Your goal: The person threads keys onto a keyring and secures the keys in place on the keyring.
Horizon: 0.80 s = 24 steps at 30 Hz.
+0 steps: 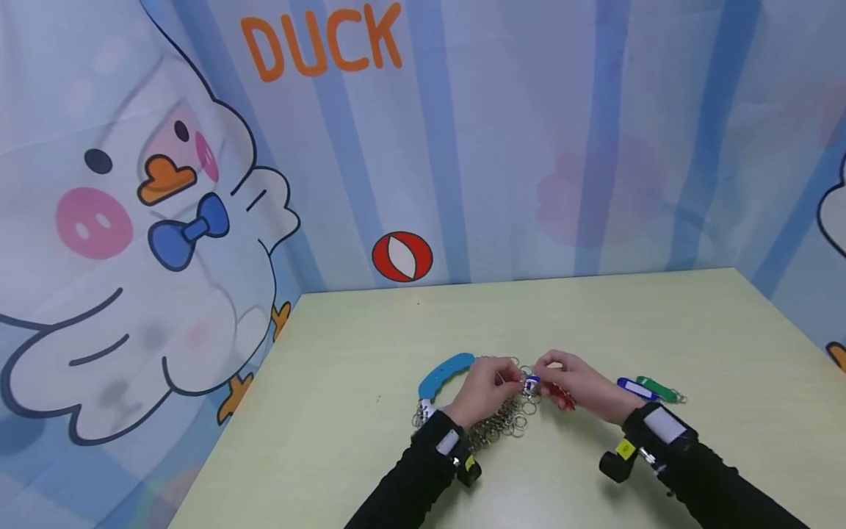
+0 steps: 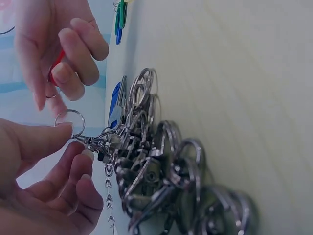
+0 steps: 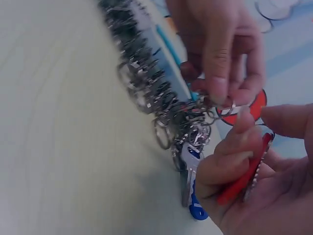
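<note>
Status: mid-job, my read. Bunch of metal rings (image 1: 502,422) sat on the table (image 1: 344,367) in front of the person, curved blue holder (image 1: 446,375) at its L side.

L hand (image 1: 485,389) had one split ring (image 2: 83,122) pinched btwn thumb & fingertips, lifted clear of the pile, metal clasp (image 2: 97,142) attached just below it. R hand (image 1: 581,386) held the red tag (image 3: 244,178) in curled fingers, thumb & index apart, close to that ring.

Done AFAICT: one ring singled out & held up; red tag picked & in hand. A blue-and-silver piece (image 3: 190,159) hung against the bunch near the hands, prob. already hooked on, but the join was hidden, so can't confirm. Key or tag, couldn't tell.

TBD: red tag's small ring (image 2: 51,96) was near the L hand's ring but looked apart from it, so no link made yet IMO. Blue tag (image 1: 637,388) & green tag (image 1: 661,389) lay next to each other on the table, past the R hand, away from the bunch, so prob. not dealt with. Est. 3 tags o/s incl. the red; how many rings were already fitted, couldn't tell, pile too tangled.
</note>
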{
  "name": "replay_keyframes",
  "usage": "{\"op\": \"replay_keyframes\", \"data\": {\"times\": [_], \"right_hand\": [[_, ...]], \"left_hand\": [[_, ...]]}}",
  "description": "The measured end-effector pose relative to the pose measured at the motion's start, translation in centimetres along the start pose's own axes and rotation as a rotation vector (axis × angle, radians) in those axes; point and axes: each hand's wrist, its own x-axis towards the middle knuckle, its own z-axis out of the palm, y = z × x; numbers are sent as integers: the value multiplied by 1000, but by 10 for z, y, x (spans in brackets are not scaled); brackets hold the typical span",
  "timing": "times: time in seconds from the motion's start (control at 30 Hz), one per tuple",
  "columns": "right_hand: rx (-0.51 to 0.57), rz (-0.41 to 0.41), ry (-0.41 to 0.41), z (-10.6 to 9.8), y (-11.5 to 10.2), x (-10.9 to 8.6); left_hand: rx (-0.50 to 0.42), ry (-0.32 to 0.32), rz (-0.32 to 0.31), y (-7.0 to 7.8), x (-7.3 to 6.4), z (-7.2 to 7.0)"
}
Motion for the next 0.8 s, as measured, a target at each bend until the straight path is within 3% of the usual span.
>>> {"op": "replay_keyframes", "data": {"times": [0.13,0.33,0.6,0.8], "right_hand": [[-175,-54,8,9,-2,4],[-390,-195,89,16,-3,8],[-471,-294,161,20,-4,7],[-489,-291,157,21,-7,7]], "left_hand": [[-1,11,12,1,-2,-1],[-10,15,-51,4,-5,-4],[-16,30,-85,2,-6,-5],[-12,40,-39,2,-7,-6]]}}
